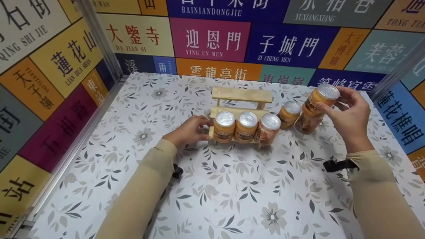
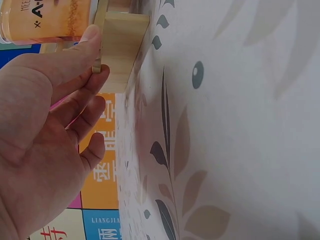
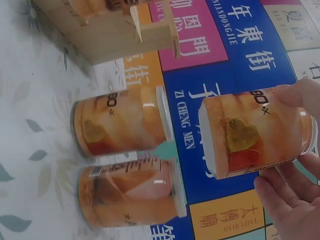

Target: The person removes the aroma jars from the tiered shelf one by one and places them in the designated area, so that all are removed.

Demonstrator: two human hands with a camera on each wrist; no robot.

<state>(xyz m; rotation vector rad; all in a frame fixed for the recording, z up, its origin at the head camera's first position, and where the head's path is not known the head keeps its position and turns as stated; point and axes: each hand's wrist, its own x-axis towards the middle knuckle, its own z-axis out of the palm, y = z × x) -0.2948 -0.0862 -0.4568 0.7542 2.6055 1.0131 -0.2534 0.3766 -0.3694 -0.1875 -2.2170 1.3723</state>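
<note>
A small tiered wooden rack [image 1: 241, 95] stands on the table, with three orange-labelled cans [image 1: 247, 125] with silvery lids in a row on its front step. My left hand [image 1: 190, 131] pinches the rack's left side board [image 2: 100, 37] between thumb and index finger, its other fingers loosely bent. With my right hand [image 1: 353, 114] I grip another orange can [image 3: 255, 132], lifted clear of the table. Below it in the right wrist view, two more cans [image 3: 122, 122] stand side by side to the right of the rack.
A white tablecloth [image 1: 212, 199] printed with grey leaves and flowers covers the table. Panels with coloured blocks of lettering [image 1: 212, 38] wall in the back and both sides. A metal frame post [image 1: 99, 39] rises at the back left corner.
</note>
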